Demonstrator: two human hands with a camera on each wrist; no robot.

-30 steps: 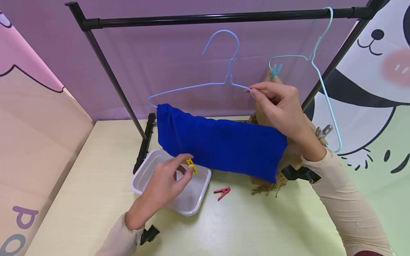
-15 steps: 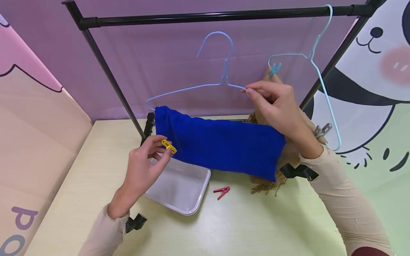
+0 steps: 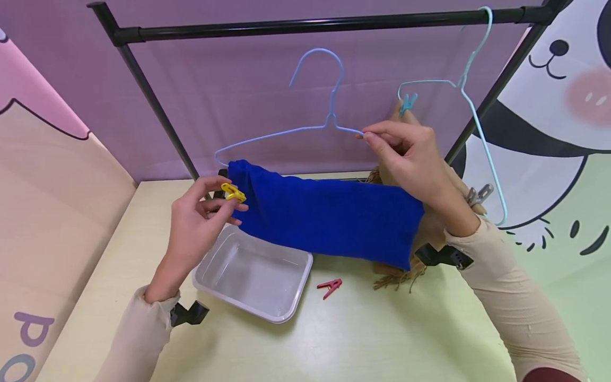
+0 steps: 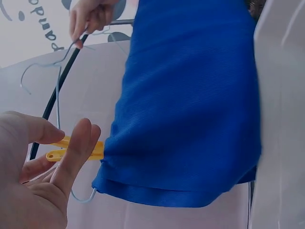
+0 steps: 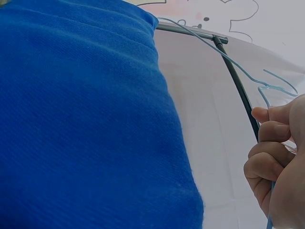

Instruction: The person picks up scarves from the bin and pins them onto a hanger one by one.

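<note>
A blue cloth [image 3: 324, 212] hangs over the lower bar of a light blue wire hanger [image 3: 274, 136]. My right hand [image 3: 412, 159] pinches the hanger's right shoulder between thumb and fingers, which the right wrist view also shows. At the cloth's left end, my left hand [image 3: 193, 220] pinches a yellow clothespin [image 3: 233, 192] between thumb and fingers. In the left wrist view the yellow clothespin [image 4: 76, 149] points at the cloth's upper edge near the hanger's corner; whether its tips touch the cloth I cannot tell.
A black rack's top rail [image 3: 305, 27] runs above. On its right hangs a mint hanger [image 3: 481, 127], with a turquoise clothespin [image 3: 408, 103], a grey clip [image 3: 479, 195] and a brown fringed cloth [image 3: 400, 278]. A white tray [image 3: 286, 314] and red clothespin [image 3: 330, 287] rest on the table.
My left hand has carried the yellow clothespin up and left from above the tray to the cloth's left end. My right hand still holds the hanger, shifted slightly left.
</note>
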